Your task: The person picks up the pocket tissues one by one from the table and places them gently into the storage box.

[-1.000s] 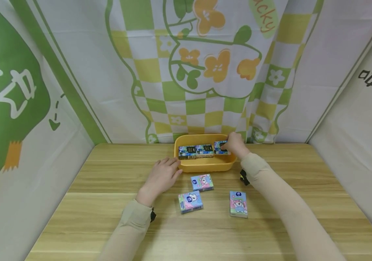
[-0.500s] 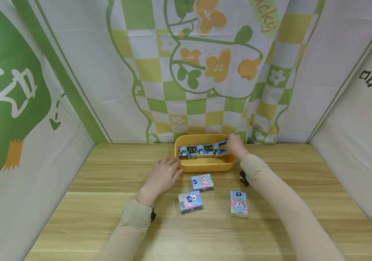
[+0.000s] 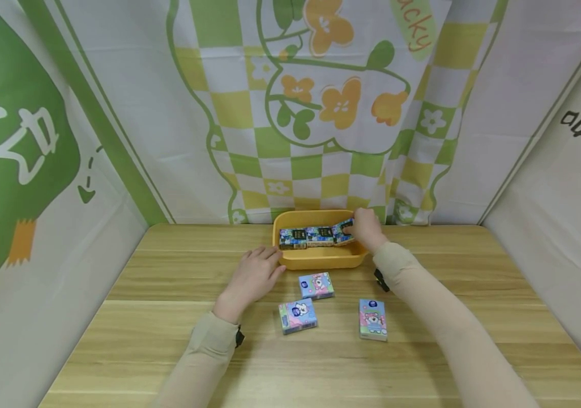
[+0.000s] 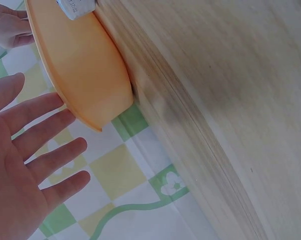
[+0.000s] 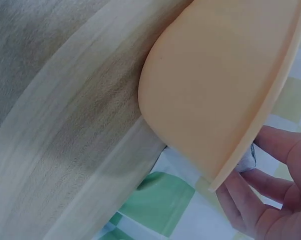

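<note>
Right hand [image 3: 366, 230]: reaching over the right end of the yellow tray [image 3: 321, 264], pinching the right dark blue packet [image 3: 340, 231]; fingers partly hidden behind the tray wall in right wrist view.
Right dark blue packet: inside the tray, set slanted, its right end covered by the hand; whether touching the neighbour, hard to tell.
Left hand [image 3: 252, 276]: fingers spread, fingertips at the tray's left near corner; palm partly cut off in left wrist view.
Inside tray: also the middle dark blue packet [image 3: 319, 236] and left dark blue packet [image 3: 292, 238], side by side; print too small to read.
On the surface [image 3: 321, 374]: three light blue packets [image 3: 316, 285] [image 3: 298, 315] [image 3: 372, 319], nearer than the tray.
Behind: checked curtain [image 3: 306, 167], cut off above.
</note>
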### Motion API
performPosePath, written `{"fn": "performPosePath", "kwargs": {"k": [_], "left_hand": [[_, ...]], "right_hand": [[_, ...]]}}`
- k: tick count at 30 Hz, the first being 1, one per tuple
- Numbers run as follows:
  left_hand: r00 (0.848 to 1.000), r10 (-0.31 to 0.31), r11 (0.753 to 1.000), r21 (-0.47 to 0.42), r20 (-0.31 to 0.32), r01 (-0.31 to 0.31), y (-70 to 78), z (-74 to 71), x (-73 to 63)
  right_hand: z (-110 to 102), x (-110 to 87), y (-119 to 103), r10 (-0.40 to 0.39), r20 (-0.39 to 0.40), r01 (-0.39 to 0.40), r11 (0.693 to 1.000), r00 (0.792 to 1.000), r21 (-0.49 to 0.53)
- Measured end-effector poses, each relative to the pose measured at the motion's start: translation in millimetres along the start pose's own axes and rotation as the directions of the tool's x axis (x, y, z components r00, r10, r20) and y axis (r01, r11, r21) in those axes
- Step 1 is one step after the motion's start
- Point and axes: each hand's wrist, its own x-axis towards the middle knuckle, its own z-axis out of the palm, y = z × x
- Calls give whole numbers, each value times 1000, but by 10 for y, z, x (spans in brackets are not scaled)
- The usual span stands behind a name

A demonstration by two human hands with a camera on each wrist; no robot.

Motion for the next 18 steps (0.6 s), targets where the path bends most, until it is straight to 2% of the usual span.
{"fn": "performPosePath", "kwargs": {"k": [9, 18], "left_hand": [[1000, 6, 1000, 5, -8, -6, 12, 4, -2], [1000, 2, 1000, 1, -8, -2, 2, 15, 3]], "right_hand": [[-39, 39, 19, 10, 24, -8, 999, 1000, -49], [-26, 49, 54, 23, 16, -23, 999, 1000, -25]]}}
